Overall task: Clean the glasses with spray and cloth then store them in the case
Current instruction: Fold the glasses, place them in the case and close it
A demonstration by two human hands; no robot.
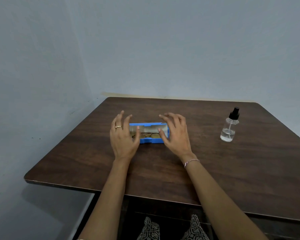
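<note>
Wide tabletop (197, 135) separates the case (149, 140) from the spray bottle (229, 129) (upright, far right).

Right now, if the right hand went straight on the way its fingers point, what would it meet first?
Likely the raised lid of the open blue plastic glasses case, though the right hand might pass above it.

Open blue case (148, 140) mid-table, thin-framed glasses (146, 135) inside, clear spray bottle (229, 126) upright right

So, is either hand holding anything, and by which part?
Nothing is held: the left hand and right hand are open at the ends of the open blue glasses case; the glasses lie inside.
</note>
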